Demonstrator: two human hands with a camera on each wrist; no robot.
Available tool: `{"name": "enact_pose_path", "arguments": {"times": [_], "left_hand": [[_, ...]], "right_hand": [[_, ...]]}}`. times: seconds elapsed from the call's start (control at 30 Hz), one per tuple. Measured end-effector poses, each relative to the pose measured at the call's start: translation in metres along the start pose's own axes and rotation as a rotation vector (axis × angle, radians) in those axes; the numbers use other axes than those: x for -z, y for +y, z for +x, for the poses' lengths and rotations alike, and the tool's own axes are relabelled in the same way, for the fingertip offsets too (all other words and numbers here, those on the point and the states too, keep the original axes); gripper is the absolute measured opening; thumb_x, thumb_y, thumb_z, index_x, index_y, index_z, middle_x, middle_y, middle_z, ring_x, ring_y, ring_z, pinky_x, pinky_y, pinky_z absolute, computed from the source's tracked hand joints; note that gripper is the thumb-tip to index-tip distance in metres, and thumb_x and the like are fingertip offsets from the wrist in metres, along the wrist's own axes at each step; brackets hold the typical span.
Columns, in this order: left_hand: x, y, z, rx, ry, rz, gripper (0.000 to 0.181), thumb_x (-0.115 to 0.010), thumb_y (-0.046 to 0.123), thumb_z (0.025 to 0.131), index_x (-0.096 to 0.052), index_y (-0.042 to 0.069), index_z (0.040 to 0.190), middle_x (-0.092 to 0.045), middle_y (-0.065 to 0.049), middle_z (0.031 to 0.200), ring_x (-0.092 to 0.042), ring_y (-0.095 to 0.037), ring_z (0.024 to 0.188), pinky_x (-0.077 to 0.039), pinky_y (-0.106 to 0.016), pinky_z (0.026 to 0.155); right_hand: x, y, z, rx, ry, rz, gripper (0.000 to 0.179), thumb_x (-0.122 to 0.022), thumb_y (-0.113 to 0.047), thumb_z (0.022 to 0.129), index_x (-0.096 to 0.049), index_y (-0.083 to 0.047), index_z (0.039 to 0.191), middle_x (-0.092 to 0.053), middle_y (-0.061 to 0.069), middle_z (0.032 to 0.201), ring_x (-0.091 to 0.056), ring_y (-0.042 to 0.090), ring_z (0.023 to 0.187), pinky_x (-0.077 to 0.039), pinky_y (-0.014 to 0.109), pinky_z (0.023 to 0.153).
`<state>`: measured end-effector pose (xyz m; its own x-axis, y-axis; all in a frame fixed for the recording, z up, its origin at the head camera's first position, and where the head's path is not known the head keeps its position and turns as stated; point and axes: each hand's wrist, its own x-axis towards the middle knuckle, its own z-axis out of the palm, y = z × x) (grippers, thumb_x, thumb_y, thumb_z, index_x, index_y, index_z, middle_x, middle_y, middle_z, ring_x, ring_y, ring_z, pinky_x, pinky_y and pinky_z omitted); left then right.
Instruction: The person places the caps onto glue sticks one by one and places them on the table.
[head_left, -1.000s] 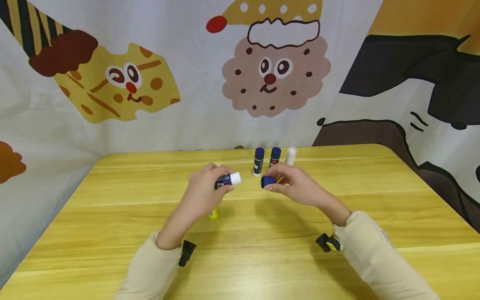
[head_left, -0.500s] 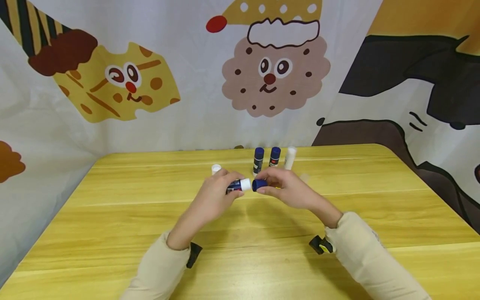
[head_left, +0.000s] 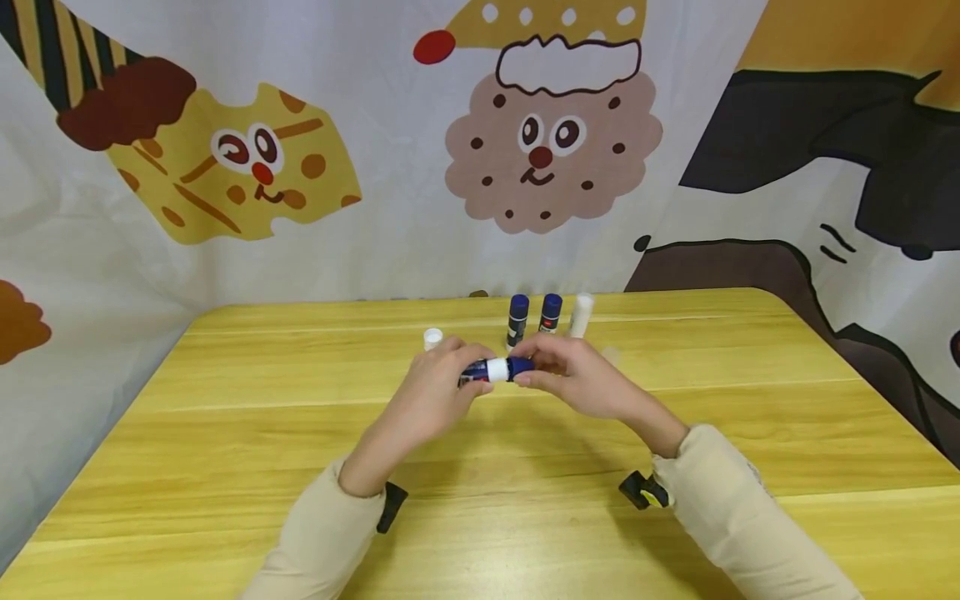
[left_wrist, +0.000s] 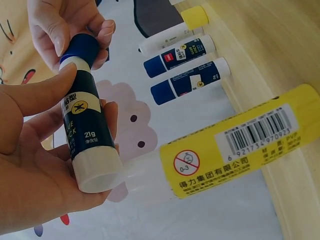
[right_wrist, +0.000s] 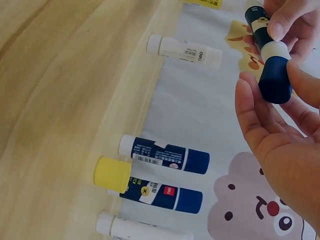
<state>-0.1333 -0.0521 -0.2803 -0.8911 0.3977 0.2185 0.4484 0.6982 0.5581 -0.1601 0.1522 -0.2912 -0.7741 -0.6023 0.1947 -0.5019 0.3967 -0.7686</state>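
Observation:
My left hand [head_left: 423,400] grips a navy glue stick [left_wrist: 87,112] with a white collar, held sideways above the table. From the other side, the fingers and thumb of my right hand [head_left: 588,379] pinch its blue cap [right_wrist: 275,80]. In the head view the cap's rim meets the white collar [head_left: 497,369], in line with the barrel. "21g" shows on the label in the left wrist view. Just beyond my left hand stands a white-topped glue stick [head_left: 432,337], mostly hidden by that hand in the head view.
Two navy glue sticks [head_left: 517,321] and a white one [head_left: 581,317] stand toward the back. A yellow cap [right_wrist: 112,173] is near them. A yellow glue stick [left_wrist: 235,142] stands close to my left hand. The patterned cloth [head_left: 390,250] hangs behind the wooden table [head_left: 247,433].
My left hand has moved right with the glue stick and my right hand slightly left with the cap, closing the gap between them. The white-topped glue stick has come into view behind my left hand.

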Motion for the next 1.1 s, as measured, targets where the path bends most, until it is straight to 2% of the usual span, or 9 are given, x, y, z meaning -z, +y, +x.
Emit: {"name": "enact_pose_path", "arguments": {"times": [0.5,0.87,1.1], "left_hand": [[0.004,0.008,0.002,-0.039,0.003,0.035,0.024,-0.069,0.013,0.082,-0.066,0.01,0.105,-0.063,-0.007,0.098,-0.057,-0.021,0.085,-0.039,-0.044,0.078],[0.006,0.011,0.0,-0.05,0.021,0.051,0.023,-0.07,0.014,0.08,-0.068,0.011,0.103,-0.064,-0.003,0.094,-0.058,-0.017,0.082,-0.036,-0.041,0.075],[0.005,0.013,0.0,-0.068,0.029,0.072,0.026,-0.072,0.015,0.078,-0.068,0.011,0.104,-0.065,-0.003,0.095,-0.059,-0.018,0.084,-0.036,-0.041,0.076]], "right_hand": [[0.004,-0.007,-0.003,0.048,0.029,-0.025,0.021,-0.06,-0.004,0.087,-0.06,-0.001,0.107,-0.06,0.005,0.093,-0.059,0.014,0.078,-0.05,0.032,0.073],[0.005,-0.008,-0.004,0.068,0.037,-0.021,0.021,-0.06,-0.003,0.086,-0.06,-0.001,0.107,-0.06,0.004,0.094,-0.058,0.015,0.078,-0.049,0.031,0.074],[0.004,-0.011,-0.006,0.08,0.047,-0.028,0.02,-0.062,-0.003,0.085,-0.061,-0.001,0.105,-0.06,0.004,0.091,-0.057,0.015,0.075,-0.049,0.035,0.07]]}}
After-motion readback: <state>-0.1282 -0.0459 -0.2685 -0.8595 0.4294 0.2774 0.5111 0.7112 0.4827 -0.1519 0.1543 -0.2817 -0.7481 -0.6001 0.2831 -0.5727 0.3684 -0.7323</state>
